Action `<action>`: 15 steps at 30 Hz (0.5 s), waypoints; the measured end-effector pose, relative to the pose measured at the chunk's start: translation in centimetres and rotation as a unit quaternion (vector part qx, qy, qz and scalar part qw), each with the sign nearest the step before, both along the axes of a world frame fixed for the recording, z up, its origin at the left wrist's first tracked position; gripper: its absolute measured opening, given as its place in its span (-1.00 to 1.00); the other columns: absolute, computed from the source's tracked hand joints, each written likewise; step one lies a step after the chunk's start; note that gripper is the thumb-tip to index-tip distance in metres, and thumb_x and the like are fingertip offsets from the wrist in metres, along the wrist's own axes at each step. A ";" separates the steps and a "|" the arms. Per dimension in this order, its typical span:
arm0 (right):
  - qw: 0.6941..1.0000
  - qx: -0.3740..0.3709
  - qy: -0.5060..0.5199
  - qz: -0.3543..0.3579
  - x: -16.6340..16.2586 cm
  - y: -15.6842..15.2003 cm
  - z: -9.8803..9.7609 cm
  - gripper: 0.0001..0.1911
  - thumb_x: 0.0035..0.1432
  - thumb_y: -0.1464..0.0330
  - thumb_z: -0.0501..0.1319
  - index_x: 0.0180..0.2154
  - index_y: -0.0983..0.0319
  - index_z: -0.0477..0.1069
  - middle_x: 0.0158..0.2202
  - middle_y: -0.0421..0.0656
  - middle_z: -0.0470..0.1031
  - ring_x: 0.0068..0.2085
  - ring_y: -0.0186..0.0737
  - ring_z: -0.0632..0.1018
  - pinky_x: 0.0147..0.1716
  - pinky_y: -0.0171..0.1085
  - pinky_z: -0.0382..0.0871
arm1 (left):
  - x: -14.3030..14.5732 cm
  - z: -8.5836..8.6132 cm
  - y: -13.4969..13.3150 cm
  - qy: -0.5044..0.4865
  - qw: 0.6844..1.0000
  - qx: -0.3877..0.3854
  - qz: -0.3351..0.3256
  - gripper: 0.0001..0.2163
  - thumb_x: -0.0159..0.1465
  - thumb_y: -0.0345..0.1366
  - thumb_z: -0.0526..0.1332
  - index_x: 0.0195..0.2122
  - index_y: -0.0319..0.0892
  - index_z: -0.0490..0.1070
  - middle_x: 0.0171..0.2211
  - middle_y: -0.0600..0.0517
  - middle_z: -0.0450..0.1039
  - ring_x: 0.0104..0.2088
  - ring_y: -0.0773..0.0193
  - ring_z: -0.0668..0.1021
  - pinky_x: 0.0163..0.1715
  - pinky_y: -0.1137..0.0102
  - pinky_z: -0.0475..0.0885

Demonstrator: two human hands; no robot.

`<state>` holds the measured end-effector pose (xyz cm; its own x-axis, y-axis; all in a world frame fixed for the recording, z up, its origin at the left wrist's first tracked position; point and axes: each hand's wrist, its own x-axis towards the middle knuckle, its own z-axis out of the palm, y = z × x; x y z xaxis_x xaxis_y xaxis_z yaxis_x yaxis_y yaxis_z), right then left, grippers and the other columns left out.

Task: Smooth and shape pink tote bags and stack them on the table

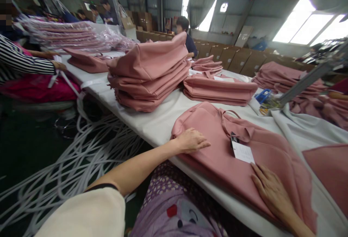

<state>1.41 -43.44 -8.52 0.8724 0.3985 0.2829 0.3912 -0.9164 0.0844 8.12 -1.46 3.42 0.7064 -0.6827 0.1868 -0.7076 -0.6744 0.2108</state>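
So, pink handbag [217, 162] lying flat, white hang tag [244, 152] showing; left hand [192, 141] and right hand [273, 189] rest apart on it, unclenched.

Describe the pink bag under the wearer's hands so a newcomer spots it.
Find the long white-covered table. At its near edge, right of the tall stack of pink leather-like bags, the smooth pink bag lies flat. Only this one has the wearer's left hand and right hand on it, a white rectangular paper tag between them.
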 end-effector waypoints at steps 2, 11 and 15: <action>1.000 -0.007 -0.001 0.015 0.1 -0.2 -0.1 -0.48 0.27 0.17 -0.14 0.08 0.25 0.36 0.13 -0.01 0.37 0.14 0.02 0.37 0.11 0.04 0.25 | -0.1 0.8 0.9 -0.018 1.000 0.005 0.009 -0.49 0.37 0.07 -0.17 -0.13 -0.15 0.45 -0.20 -0.04 0.51 -0.08 0.18 0.47 0.05 0.19 0.21; 0.999 -0.021 -0.016 0.026 0.4 -1.0 -1.1 -0.47 0.27 0.19 -0.16 0.05 0.29 0.39 0.12 0.01 0.38 0.16 0.06 0.34 0.11 0.08 0.23 | -1.5 -1.4 0.7 -0.095 0.990 0.050 0.094 -0.44 0.30 0.17 -0.12 0.06 -0.12 0.33 0.19 -0.18 0.24 0.23 -0.09 0.19 0.13 -0.29 -0.03; 0.999 -0.011 -0.021 0.037 0.6 -1.8 -2.2 -0.46 0.28 0.18 -0.16 0.05 0.29 0.40 0.13 0.00 0.37 0.16 0.06 0.34 0.10 0.09 0.25 | -2.1 -1.9 -0.3 -0.061 0.987 0.037 0.147 -0.41 0.30 0.17 -0.14 0.12 -0.13 0.29 0.24 -0.22 0.16 0.27 -0.19 0.11 0.08 -0.39 -0.04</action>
